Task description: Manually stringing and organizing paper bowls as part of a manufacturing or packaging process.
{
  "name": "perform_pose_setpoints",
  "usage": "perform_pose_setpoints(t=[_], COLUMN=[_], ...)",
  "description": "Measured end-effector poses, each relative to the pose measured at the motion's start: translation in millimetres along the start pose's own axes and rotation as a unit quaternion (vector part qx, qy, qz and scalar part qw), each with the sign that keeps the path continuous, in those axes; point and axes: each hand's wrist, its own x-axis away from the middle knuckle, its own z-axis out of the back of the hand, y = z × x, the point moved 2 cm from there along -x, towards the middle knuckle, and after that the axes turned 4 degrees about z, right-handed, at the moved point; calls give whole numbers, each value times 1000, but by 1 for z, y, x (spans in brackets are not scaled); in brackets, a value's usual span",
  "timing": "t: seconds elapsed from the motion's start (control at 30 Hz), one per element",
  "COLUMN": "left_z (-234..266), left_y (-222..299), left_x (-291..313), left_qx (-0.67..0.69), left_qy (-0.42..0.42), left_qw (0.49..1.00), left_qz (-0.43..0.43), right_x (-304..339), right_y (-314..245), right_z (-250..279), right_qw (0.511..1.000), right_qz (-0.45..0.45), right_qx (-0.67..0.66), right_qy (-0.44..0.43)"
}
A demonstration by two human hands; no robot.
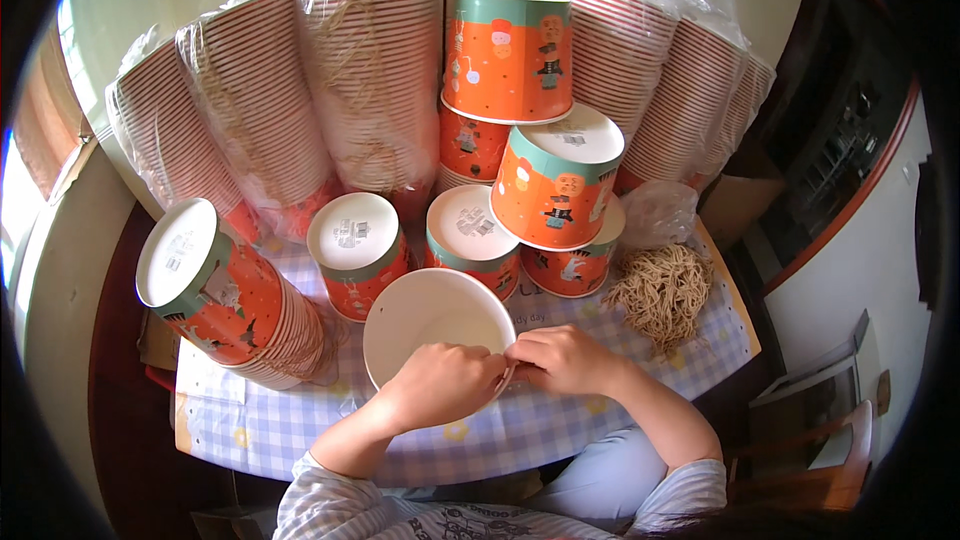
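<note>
A paper bucket (415,315) with a white inside stands tilted on the table in front of me, its mouth toward me. A small dark hole shows in its wall at the left. My left hand (450,380) reaches over the near side of the mouth, with its fingers closed on the rim. At the right side of the same rim, my right hand (560,358) has its fingertips pinched together, close to the left hand's fingers. What lies between those right fingertips is hidden. A heap of thin beige cords (662,295) lies to the right.
Upside-down orange buckets (362,250) stand behind the open one, some piled up (508,65). A leaning nested stack (235,300) is at the left. Tall plastic-wrapped stacks (370,70) line the wall. A checked cloth (270,430) covers the table; a wooden chair (830,470) is at right.
</note>
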Motion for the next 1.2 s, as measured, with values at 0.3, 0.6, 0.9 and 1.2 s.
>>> perform_pose_setpoints(t=[0.3, 0.6, 0.9, 1.2], left_z=[1, 5, -3, -7], left_y=[-10, -10, -8, -8], left_x=[-11, -15, -19, -21], left_qx=[87, 367, 332, 319], left_qy=[80, -19, -45, 44], left_qw=[993, 929, 942, 947], left_qz=[-14, -42, 24, 19], right_x=[3, 4, 7, 11], right_y=[11, 15, 5, -8], right_z=[0, 0, 20, 37], right_qw=[998, 988, 991, 965], right_qz=[-67, -117, -124, -178], right_qx=[-13, -65, -38, -190], right_qy=[-11, -73, -18, -43])
